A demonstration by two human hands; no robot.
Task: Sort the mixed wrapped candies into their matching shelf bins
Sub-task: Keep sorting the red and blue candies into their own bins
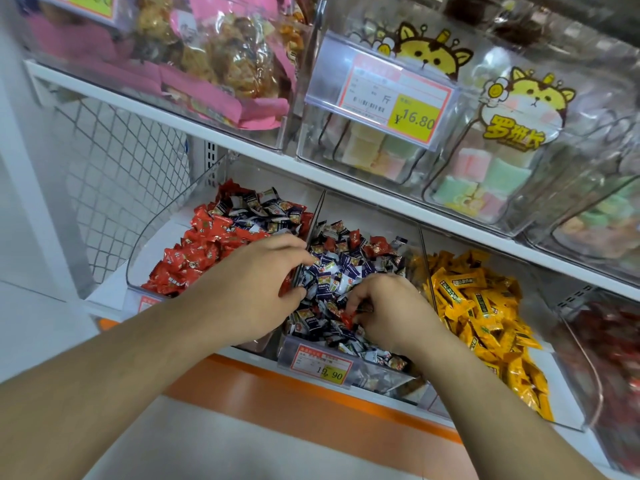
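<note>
Red wrapped candy (347,318) pinched in fingertips of right hand (388,306), down among the pile near the front edge of the middle bin (349,367); only a small part of the wrapper shows, so long axis and heading cannot be told. Right hand fingers curled tight round it, knuckles up. Middle bin holds mostly navy-and-white candies (341,268), lying every which way, with several stray red ones toward its back edge. Left hand (256,289) sits over the clear divider between left bin (138,251) and middle bin, fingers curled with tips in the navy pile; red shows at its fingertips, but whether it holds anything cannot be told. Left bin: red candies (194,251) along front and left side, navy ones heaped at back. Right of middle bin, a bin of yellow candies (478,306), long axes mostly running front to back. Price tag (322,365) clipped on the middle bin's front edge. Shelf above carries clear bins of pastel marshmallow packs (485,171) and pink-wrapped snacks (221,74).
</note>
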